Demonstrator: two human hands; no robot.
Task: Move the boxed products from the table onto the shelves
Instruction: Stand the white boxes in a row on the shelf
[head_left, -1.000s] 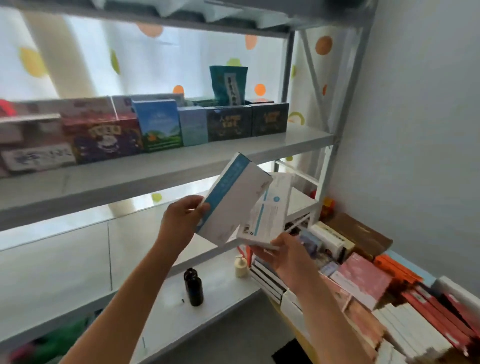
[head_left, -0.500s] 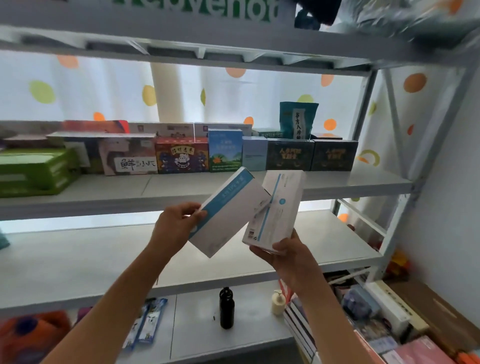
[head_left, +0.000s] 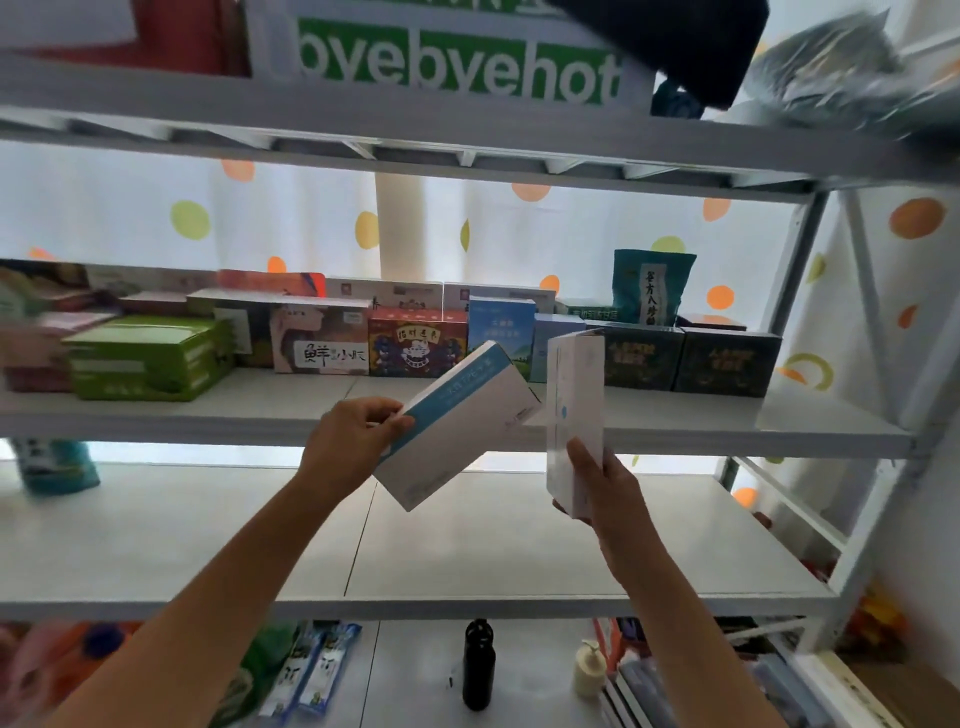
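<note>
Two hand-held white boxes (head_left: 457, 426) (head_left: 574, 415) beneath green "byebyehot" lettering (head_left: 457, 67).

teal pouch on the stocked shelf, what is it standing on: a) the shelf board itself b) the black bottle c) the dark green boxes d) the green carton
c: the teal pouch stands upright on top of the dark green boxes at the right end of the row, not on the shelf board.
</note>
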